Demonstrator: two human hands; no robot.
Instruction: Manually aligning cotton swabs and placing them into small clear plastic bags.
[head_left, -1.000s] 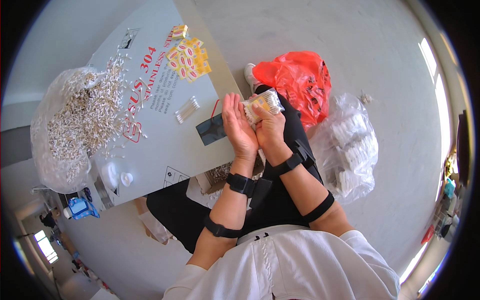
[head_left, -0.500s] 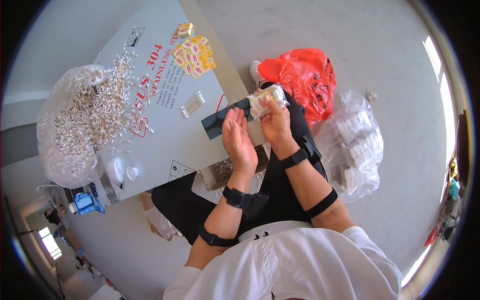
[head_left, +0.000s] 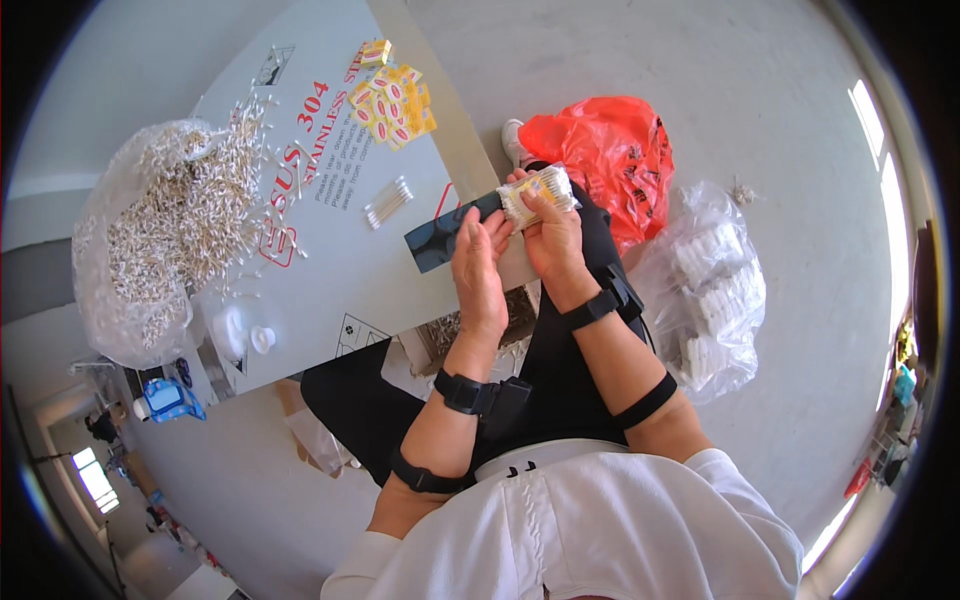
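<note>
My right hand grips a clear packet of cotton swabs with a yellow label, thumb across its top, beyond the table's right edge. Flat and upright, my left hand has its fingers stretched out, the tips close to the packet's left end. Whether they touch it I cannot tell. Behind my left fingers a dark, glossy strip lies across the table edge. A small row of loose cotton swabs rests on the table farther left. Yellow printed cards are heaped beyond it.
A big plastic bag spilling cotton swabs covers the table's left side, near a small white lid and blue pack. On the floor stand a red bag and a clear bag of packets. An open box sits below the table edge.
My left hand has moved slightly right and up, its fingers now nearer the packet. The packet, still in my right hand, has shifted only a little.
</note>
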